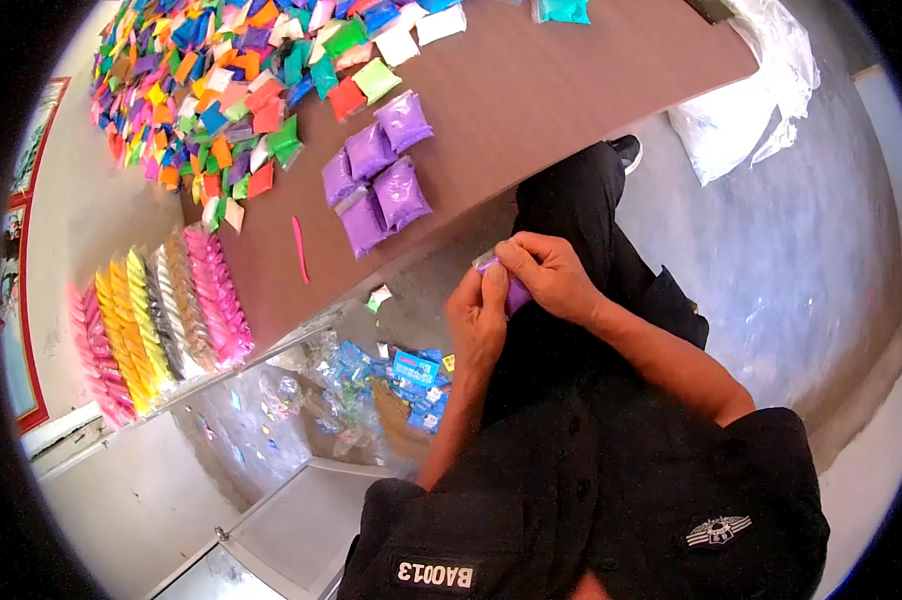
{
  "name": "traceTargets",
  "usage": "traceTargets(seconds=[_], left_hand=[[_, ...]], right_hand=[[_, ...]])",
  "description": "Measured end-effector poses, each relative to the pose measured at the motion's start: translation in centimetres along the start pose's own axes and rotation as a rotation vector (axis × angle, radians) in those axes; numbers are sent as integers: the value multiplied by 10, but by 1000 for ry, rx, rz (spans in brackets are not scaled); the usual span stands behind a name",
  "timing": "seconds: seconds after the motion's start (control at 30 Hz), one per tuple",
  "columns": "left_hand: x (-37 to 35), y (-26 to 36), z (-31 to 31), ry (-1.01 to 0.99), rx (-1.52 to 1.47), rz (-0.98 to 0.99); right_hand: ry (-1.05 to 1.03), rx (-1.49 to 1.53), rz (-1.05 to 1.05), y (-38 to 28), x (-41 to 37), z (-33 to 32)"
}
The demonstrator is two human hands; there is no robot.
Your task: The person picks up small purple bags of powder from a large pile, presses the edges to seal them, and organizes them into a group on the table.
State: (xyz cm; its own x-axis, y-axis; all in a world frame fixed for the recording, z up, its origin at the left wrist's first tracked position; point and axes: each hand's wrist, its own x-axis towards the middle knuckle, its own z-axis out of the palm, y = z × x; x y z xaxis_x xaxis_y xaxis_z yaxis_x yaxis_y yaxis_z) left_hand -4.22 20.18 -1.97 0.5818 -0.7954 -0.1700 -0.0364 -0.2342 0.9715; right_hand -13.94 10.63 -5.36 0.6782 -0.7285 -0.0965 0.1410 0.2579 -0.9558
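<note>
Between my two hands, over my lap, is a small purple packet with a clear plastic top edge. My left hand pinches it from one side, thumb up near the top edge. From the other side my right hand grips the same top edge with thumb and fingers. Much of the packet is hidden behind the fingers. On the brown table just beyond my hands lie several plump purple packets, set side by side in two rows.
A large heap of many-coloured packets covers the table's far left. Rows of pink, yellow, white and brown packets line the left edge, near a pink plastic stick. Wrappers litter the floor below; a white plastic bag hangs at the right.
</note>
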Motion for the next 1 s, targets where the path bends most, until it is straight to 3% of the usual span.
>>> traceTargets(seconds=[0.2,0.4,0.63,0.7,0.93,1.0], left_hand=[[3,4,1,21,224,108],[-2,-5,-5,-18,-4,-45],[-1,-9,-3,-85,66,-64],[1,-6,-1,-62,139,41],[2,-7,-2,-77,173,64],[0,-9,-7,-113,111,-39]], right_hand=[[-15,73,42,5,1,-3],[-30,59,4,0,-5,0],[35,137,-4,7,-2,0],[32,202,46,4,-2,-1],[12,107,15,4,-1,-6],[-19,116,59,0,-2,-6]])
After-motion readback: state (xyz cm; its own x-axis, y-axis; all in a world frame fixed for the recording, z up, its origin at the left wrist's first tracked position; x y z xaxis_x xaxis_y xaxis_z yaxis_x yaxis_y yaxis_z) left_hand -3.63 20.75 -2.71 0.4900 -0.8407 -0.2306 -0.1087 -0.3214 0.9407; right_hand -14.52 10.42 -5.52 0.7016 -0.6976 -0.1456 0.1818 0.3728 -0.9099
